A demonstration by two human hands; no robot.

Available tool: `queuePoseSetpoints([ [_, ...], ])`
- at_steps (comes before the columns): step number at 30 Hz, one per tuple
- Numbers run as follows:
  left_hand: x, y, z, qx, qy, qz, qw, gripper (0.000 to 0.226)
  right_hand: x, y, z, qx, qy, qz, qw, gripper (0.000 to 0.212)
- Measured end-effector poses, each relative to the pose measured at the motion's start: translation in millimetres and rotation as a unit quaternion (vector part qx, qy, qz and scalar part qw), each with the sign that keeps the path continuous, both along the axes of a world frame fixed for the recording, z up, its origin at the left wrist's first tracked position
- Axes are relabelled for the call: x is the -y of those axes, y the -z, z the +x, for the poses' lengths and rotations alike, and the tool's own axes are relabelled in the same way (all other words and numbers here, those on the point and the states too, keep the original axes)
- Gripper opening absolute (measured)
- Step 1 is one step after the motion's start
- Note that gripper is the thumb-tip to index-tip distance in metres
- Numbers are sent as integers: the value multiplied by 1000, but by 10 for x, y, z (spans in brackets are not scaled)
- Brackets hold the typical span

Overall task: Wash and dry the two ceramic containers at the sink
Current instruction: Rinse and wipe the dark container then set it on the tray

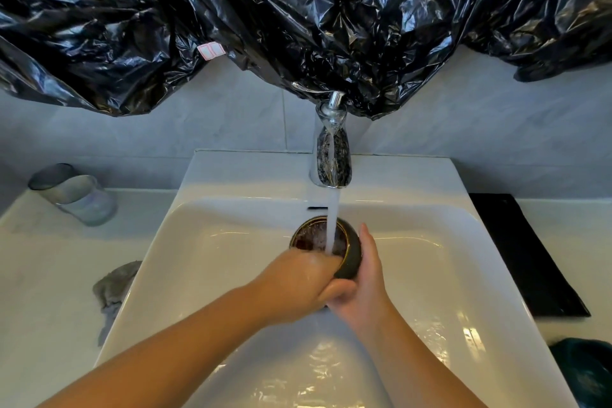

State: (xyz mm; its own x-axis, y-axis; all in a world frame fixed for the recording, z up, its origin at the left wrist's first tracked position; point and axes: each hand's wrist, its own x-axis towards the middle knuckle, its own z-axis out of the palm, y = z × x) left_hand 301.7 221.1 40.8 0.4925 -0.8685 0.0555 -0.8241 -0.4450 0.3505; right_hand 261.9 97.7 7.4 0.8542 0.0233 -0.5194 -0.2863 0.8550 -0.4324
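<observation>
A dark round ceramic container [349, 263] with a gold rim is held over the white sink basin [205, 242], under the running water stream [332, 225] from the chrome faucet [332, 156]. Water fills its dark inside. My right hand [364, 278] cups the container from the right and below, fingers wrapped along its side. My left hand [298, 278] lies over the container's near rim, its fingers hidden at the opening. A second dark green container [583, 371] shows partly at the lower right edge of the counter.
A grey cloth [114, 288] lies on the left counter by the basin. Two glass tumblers [76, 195] stand at the back left. A black mat [526, 255] lies on the right counter. Black plastic sheeting [298, 10] hangs over the wall above the faucet.
</observation>
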Motion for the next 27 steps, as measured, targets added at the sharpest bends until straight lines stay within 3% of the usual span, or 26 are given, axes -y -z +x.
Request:
queuePoseSetpoints([
  [2, 59, -23, -65, -94, -28, -46, 994, 26, -14, -15, -5, 3, 5, -12, 1000, 61],
  [3, 35, -41, -56, -88, -21, -35, 995, 21, -2, -32, -8, 9, 9, -13, 1000, 60],
  [6, -69, -29, 67, 66, 40, 25, 997, 30, 50, -24, 2, 33, 4, 11, 999, 62],
  [7, -59, -1, 52, 59, 24, 29, 998, 35, 45, -32, 4, 28, -9, 8, 1000, 60],
  [10, 67, 9, -117, -71, -40, -25, 996, 30, 39, 43, 16, 0, -10, -11, 1000, 65],
  [11, 68, 14, -122, -76, -31, -22, 996, 25, 51, 28, 11, 2, -5, -19, 1000, 63],
  [15, -68, -19, 25, 62, 21, 35, 997, 34, 89, -29, 5, 32, -8, 4, 999, 57],
  [19, 37, -65, -141, -62, -44, -46, 996, 31, 19, 28, 17, 11, -14, -15, 1000, 67],
  [23, -148, -64, 55, 112, 84, 31, 990, 42, 48, -9, -9, 45, -24, 7, 999, 63],
  [27, -6, -22, -180, 0, -42, -67, 997, 37, -8, 14, 13, 41, -34, -4, 999, 63],
])
